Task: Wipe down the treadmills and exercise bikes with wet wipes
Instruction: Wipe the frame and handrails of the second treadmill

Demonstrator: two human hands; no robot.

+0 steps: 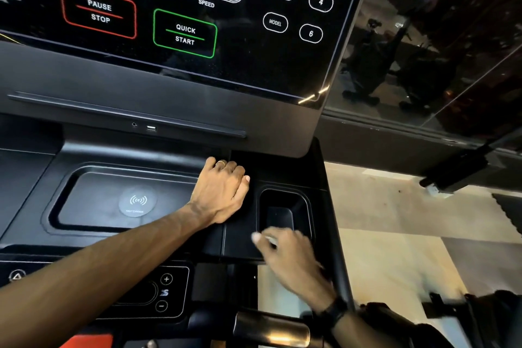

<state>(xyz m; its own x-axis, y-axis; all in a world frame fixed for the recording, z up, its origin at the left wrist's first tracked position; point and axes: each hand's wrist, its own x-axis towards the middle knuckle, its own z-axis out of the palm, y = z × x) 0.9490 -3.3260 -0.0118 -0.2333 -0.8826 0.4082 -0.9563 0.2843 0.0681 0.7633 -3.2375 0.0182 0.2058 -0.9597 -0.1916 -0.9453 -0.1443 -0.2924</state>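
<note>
My left hand (223,192) presses flat on the treadmill console (158,147), probably to steady me. My right hand (291,257), blurred, pinches what looks like a wet wipe (268,239) just below the cup holder (285,212), probably next to clean.

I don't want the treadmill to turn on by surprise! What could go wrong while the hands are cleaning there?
1. The QUICK START button sits just above the left hand; a stray upward swipe might press it.
2. The USB port is open and near the left hand; wetness could get in.
3. The right hand is blurred at the cup holder edge; whether it holds a wipe cannot be told, so that spot might get missed.
</note>
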